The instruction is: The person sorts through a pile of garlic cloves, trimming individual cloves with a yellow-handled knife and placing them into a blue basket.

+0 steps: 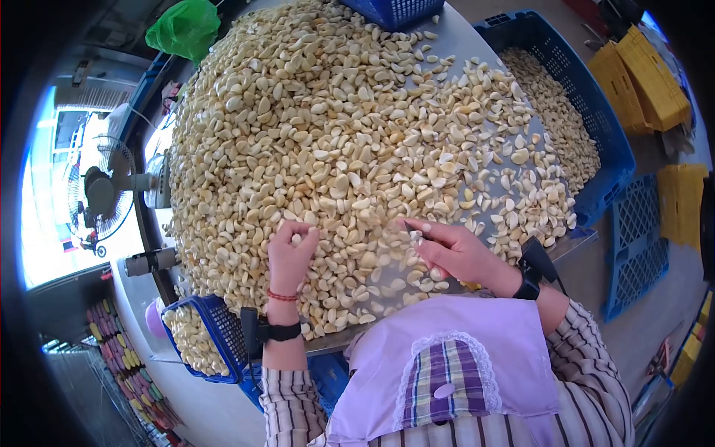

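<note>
While the left hand [290, 257] curls shut around one pale peeled garlic clove [297, 239], the right hand [450, 252] pinches a second clove [416, 237] over the near side of the cream heap [335, 134].

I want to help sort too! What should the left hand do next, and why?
Probably carry the left hand over the blue basket beside that wrist and drop its garlic clove in: the hand pinches one clove above the pile, and that basket already holds cloves.

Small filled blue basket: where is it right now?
Head view, lower left: the small blue basket sits at the edge of the table, just below-left of the left hand.
</note>
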Demonstrator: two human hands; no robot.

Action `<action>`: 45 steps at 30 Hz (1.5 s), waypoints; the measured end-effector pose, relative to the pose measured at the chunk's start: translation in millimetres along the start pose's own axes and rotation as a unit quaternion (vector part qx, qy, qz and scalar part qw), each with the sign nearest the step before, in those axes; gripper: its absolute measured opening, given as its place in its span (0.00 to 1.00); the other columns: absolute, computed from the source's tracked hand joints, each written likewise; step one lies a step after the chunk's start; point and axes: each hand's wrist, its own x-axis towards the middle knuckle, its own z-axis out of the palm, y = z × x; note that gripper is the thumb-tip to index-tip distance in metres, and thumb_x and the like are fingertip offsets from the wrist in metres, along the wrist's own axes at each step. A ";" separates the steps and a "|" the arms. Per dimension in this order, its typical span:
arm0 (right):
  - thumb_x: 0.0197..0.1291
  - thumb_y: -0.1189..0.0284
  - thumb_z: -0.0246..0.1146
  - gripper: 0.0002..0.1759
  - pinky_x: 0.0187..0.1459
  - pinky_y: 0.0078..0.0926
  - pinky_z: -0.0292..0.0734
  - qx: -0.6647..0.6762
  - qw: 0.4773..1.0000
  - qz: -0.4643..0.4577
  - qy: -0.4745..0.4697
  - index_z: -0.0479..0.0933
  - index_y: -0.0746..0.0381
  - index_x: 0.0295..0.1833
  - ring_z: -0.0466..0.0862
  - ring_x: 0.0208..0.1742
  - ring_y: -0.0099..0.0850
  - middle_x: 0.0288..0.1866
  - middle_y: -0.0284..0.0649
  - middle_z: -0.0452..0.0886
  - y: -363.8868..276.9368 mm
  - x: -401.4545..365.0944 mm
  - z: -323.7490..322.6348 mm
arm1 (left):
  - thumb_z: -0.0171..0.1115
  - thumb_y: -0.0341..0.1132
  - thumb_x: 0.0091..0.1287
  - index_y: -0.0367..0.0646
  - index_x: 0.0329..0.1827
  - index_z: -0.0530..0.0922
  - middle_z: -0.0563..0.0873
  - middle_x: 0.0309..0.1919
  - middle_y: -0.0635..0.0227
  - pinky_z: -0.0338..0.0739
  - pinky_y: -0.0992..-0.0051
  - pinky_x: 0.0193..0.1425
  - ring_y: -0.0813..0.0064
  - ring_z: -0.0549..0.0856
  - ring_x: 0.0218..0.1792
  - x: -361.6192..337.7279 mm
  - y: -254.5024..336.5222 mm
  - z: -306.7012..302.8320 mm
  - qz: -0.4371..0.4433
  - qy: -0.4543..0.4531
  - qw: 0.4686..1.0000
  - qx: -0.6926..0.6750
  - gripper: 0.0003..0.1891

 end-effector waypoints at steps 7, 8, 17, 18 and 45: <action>0.65 0.61 0.58 0.33 0.27 0.21 0.66 -0.196 0.975 -0.096 -0.034 0.58 0.50 0.75 0.69 0.24 0.17 0.26 0.32 0.72 -9.9 1.5 15.4 | 0.60 0.27 0.60 0.41 0.33 0.74 0.78 0.22 0.71 0.64 0.85 0.20 0.86 0.72 0.18 -44.5 64.3 15.9 -0.184 -0.125 0.735 -0.640 0.03; 0.64 0.60 0.58 0.35 0.27 0.22 0.65 -0.212 0.973 -0.070 -0.060 0.56 0.50 0.75 0.69 0.24 0.19 0.26 0.33 0.71 -13.5 0.8 17.0 | 0.61 0.26 0.60 0.42 0.33 0.74 0.78 0.22 0.72 0.64 0.85 0.20 0.86 0.72 0.19 -49.1 70.8 20.2 -0.182 -0.138 0.718 -0.658 0.03; 0.66 0.63 0.57 0.31 0.29 0.17 0.67 -0.146 0.979 -0.102 -0.098 0.60 0.52 0.74 0.68 0.24 0.16 0.26 0.29 0.74 10.4 7.0 19.9 | 0.62 0.26 0.58 0.44 0.31 0.72 0.76 0.22 0.75 0.65 0.85 0.23 0.87 0.71 0.19 -60.0 82.8 32.8 -0.138 -0.180 0.707 -0.670 0.07; 0.68 0.67 0.56 0.29 0.29 0.15 0.69 -0.143 0.973 -0.153 -0.098 0.61 0.53 0.73 0.68 0.23 0.15 0.26 0.25 0.74 8.7 8.8 22.2 | 0.63 0.31 0.59 0.45 0.33 0.72 0.77 0.25 0.74 0.67 0.85 0.23 0.85 0.74 0.22 -59.6 86.7 29.8 -0.137 -0.204 0.673 -0.697 0.07; 0.69 0.66 0.54 0.26 0.23 0.12 0.67 0.027 0.999 0.006 0.025 0.63 0.51 0.72 0.68 0.19 0.12 0.24 0.27 0.72 0.2 6.9 5.1 | 0.70 0.31 0.54 0.44 0.41 0.83 0.80 0.31 0.65 0.76 0.69 0.39 0.64 0.80 0.36 -2.3 19.0 2.0 0.169 0.167 0.946 0.219 0.11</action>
